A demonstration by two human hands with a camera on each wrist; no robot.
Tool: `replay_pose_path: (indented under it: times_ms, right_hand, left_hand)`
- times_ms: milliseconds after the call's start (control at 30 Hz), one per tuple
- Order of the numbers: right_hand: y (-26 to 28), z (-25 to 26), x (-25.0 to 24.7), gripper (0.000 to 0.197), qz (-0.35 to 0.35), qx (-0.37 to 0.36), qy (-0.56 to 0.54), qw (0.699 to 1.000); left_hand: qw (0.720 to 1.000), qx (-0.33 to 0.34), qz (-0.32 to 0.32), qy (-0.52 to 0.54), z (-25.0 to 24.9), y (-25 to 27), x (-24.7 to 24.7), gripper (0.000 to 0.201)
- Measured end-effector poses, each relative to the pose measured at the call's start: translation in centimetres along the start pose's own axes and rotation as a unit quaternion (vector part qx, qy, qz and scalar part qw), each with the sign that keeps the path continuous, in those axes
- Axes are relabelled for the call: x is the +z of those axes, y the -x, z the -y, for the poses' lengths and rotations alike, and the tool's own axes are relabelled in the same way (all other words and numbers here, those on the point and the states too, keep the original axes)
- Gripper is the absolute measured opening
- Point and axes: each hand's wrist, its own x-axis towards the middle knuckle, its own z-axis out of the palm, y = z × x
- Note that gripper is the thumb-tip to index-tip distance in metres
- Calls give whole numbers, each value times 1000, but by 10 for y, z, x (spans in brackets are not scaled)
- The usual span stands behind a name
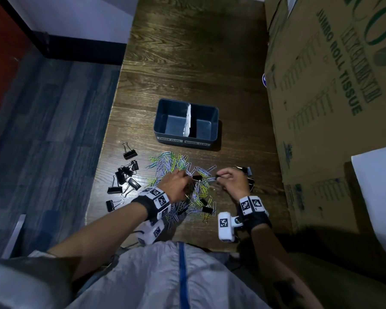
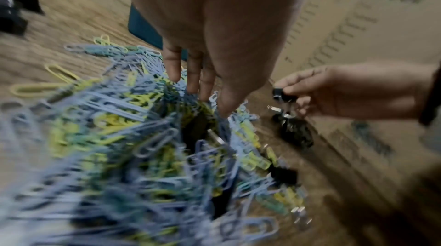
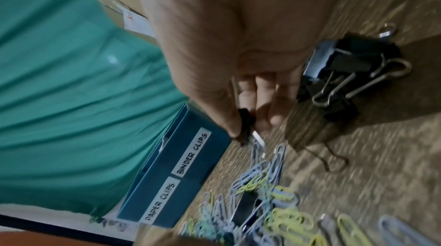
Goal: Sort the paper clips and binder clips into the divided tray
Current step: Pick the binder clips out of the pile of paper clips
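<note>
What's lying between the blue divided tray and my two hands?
Head view: the top of the paper clip pile, then bare table before the tray.

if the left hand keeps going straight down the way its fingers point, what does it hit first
Most likely the pile of blue, yellow and green paper clips: the left hand points its fingers down into it, tips seemingly already at the top clips; depth unclear.

Both hands, left hand [image 1: 176, 186] and right hand [image 1: 233, 181], work over the paper clips [image 1: 178, 166] near the tray [image 1: 186, 143].
</note>
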Motion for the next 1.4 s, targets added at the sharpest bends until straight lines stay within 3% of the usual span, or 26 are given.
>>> replay_pose_path:
  times_ms: [133, 333, 433, 500, 567, 633, 700, 800, 933, 1033, 1133, 1300, 1400]
  right_hand:
    - [-13, -21, -27, 23, -147, 24, 77, 986]
    - [-22, -42, -42, 20, -189, 39, 130, 973]
    - [-10, -32, -29, 20, -221, -26, 238, 946]
    - [1, -25, -15, 18, -156, -82, 236, 956]
    - [12, -23, 0, 14, -7, -117, 229, 966]
    - [22, -24, 16, 18, 108, -140, 262, 949]
    - [28, -31, 31, 28, 158, -151, 333, 917]
    - [37, -43, 47, 35, 171, -156, 407, 884]
    - [43, -49, 50, 41, 147, -153, 376, 902]
    - [42, -45, 46, 31, 124, -115, 320, 932]
    - [37, -44, 42, 38, 113, -82, 258, 956]
    - [27, -24, 19, 34, 84, -46, 123, 988]
    - [19, -15, -1, 29, 14, -32, 87, 996]
  left_hand:
    - [998, 17, 19, -62, 16, 12, 9, 44]
    - [999, -4, 7, -43, 32, 18, 15, 44]
    - [1000, 5, -16, -26, 34, 20, 14, 40]
    - [999, 19, -31, -15, 33, 22, 15, 35]
    - [999, 24, -42, 15, 32, 24, 15, 27]
    - [996, 17, -51, 64, 31, 27, 13, 20]
    - [992, 9, -60, 107, 30, 29, 8, 16]
    - [983, -13, -78, 165, 30, 32, -1, 13]
    - [957, -55, -92, 271, 33, 34, -12, 25]
    - [952, -82, -59, 288, 38, 34, -13, 17]
    - [943, -83, -47, 318, 39, 36, -12, 17]
    - [872, -133, 29, 470, 41, 36, -9, 2]
    - [862, -150, 35, 482, 45, 32, -7, 6]
